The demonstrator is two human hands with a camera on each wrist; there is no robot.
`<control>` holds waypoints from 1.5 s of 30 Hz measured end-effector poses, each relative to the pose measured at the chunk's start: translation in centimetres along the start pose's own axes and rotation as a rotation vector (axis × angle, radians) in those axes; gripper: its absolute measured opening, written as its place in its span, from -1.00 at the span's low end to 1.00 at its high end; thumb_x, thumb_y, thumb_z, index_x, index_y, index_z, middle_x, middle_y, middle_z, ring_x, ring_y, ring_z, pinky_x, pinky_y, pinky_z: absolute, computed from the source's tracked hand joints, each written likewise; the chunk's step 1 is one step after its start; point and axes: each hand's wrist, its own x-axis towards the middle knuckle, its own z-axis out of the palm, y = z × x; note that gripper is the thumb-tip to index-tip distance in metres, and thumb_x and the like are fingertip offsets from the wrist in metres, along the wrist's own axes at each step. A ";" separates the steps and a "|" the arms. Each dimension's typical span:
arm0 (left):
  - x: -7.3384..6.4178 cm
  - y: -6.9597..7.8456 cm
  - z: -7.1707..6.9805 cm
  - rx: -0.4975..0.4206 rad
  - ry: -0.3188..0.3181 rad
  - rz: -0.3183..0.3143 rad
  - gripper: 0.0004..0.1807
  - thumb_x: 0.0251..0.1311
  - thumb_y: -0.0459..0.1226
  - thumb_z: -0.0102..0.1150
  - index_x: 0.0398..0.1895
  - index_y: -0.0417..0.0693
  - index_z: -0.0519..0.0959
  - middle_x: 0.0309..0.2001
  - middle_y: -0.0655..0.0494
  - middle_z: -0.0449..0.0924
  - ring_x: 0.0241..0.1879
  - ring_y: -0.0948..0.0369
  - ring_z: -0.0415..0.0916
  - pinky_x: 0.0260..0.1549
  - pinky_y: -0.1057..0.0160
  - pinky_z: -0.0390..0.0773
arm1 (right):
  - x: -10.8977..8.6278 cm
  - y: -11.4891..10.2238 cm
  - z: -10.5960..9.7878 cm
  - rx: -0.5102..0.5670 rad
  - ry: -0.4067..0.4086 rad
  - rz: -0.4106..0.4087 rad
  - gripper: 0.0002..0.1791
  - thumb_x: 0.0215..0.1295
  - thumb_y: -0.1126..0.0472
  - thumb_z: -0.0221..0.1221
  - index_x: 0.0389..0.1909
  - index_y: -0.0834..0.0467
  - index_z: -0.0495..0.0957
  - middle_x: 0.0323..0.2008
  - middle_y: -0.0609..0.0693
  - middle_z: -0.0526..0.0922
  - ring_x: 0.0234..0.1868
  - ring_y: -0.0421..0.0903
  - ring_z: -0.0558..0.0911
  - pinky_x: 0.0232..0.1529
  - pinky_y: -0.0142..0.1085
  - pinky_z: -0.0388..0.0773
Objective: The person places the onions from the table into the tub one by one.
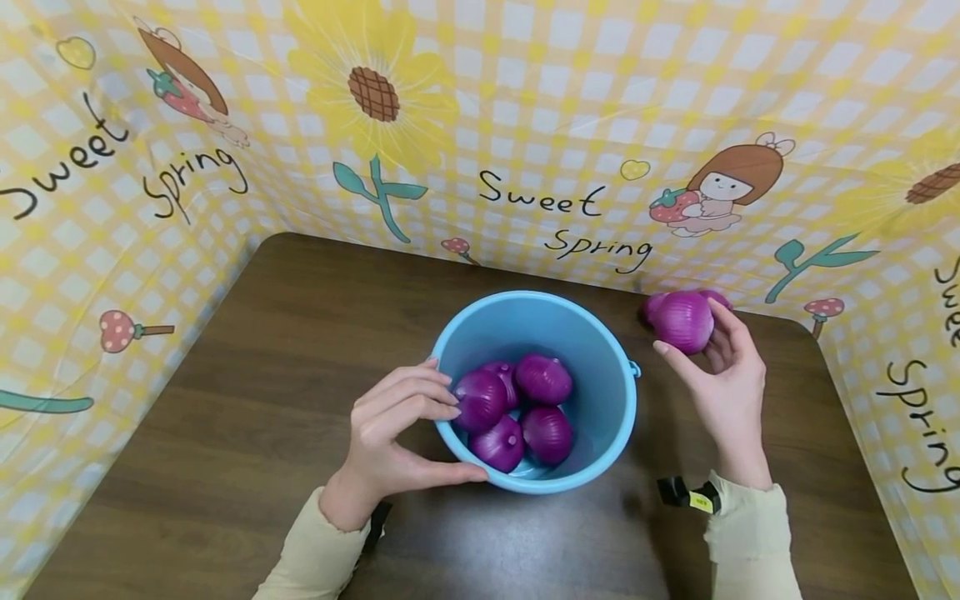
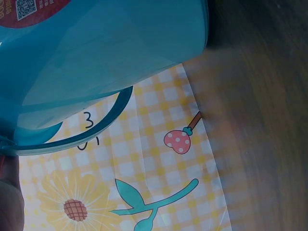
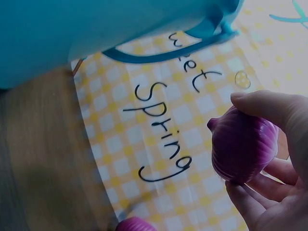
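Note:
A light blue bucket (image 1: 600, 450) stands on the table, with several purple onions (image 1: 547, 435) inside. My left hand (image 1: 393, 429) grips its rim at the left, fingers at the edge beside an onion and thumb along the near rim. To the right of the bucket, my right hand (image 1: 723, 375) pinches a purple onion (image 3: 244, 147) between thumb and fingers. In the right wrist view its pointed tip faces left. Behind it, at the table's far edge, at least one more onion (image 1: 716, 297) is partly hidden.
Under everything is a dark brown wooden table (image 1: 247, 375). A yellow checked cloth (image 1: 525, 108) printed with flowers and words hangs behind it and at both sides. The bucket's blue handle (image 2: 115, 113) hangs on its far side.

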 end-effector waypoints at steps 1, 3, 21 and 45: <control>0.0 0.0 0.0 0.000 -0.001 0.000 -0.37 -0.20 0.13 0.67 -0.47 -0.26 0.65 -0.41 -0.09 0.67 -0.30 -0.06 0.63 0.08 -0.14 0.63 | -0.1 -0.2 0.0 0.005 -0.001 -0.004 -0.13 0.08 0.37 0.52 0.43 0.02 0.40 0.30 -0.01 0.49 0.25 -0.07 0.55 0.22 -0.40 0.51; 0.0 0.0 0.0 0.000 -0.002 -0.002 -0.37 -0.20 0.13 0.67 -0.47 -0.26 0.65 -0.41 -0.09 0.67 -0.30 -0.06 0.63 0.08 -0.14 0.63 | -0.3 -0.5 0.1 0.006 -0.002 -0.008 -0.12 0.07 0.37 0.53 0.43 0.00 0.41 0.31 -0.02 0.49 0.25 -0.07 0.55 0.22 -0.40 0.51; -0.1 -0.1 0.1 -0.001 0.001 -0.005 -0.37 -0.21 0.13 0.68 -0.47 -0.26 0.65 -0.41 -0.09 0.68 -0.29 -0.06 0.63 0.08 -0.14 0.63 | -1.4 -3.0 0.4 0.079 -0.013 -0.106 -0.10 -0.01 0.54 0.50 0.40 0.07 0.45 0.29 0.06 0.50 0.23 -0.04 0.56 0.21 -0.40 0.53; 0.0 -0.1 0.1 0.001 0.007 0.003 -0.37 -0.19 0.13 0.67 -0.49 -0.26 0.64 -0.42 -0.09 0.67 -0.30 -0.06 0.63 0.06 -0.14 0.64 | -2.7 -6.1 0.3 0.164 -0.044 -0.198 -0.06 -0.09 0.65 0.47 0.40 0.17 0.44 0.29 0.17 0.48 0.25 0.00 0.54 0.22 -0.39 0.52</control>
